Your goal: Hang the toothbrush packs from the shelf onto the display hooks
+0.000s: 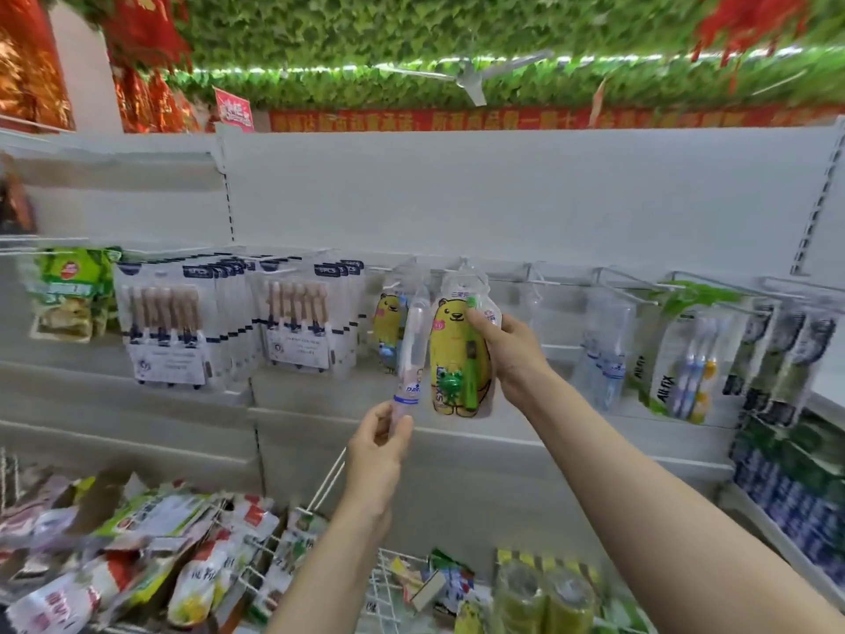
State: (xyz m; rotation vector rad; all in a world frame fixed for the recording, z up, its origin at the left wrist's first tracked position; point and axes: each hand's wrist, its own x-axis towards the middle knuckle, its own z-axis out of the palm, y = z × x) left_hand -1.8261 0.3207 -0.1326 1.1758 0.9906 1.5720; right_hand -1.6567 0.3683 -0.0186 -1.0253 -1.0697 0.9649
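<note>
My right hand grips the right edge of a yellow bear-shaped toothbrush pack holding a green brush; the pack's top sits up at a display hook. My left hand pinches the bottom end of a slim clear toothbrush pack that stands upright just left of the bear pack. Behind it another yellow bear pack hangs on a hook. Whether the held bear pack is on its hook cannot be told.
White multi-brush packs hang to the left. Clear and green-labelled brush packs hang on hooks to the right, beside bare hooks. Wire baskets of mixed packets lie below. Boxes are stacked at the lower right.
</note>
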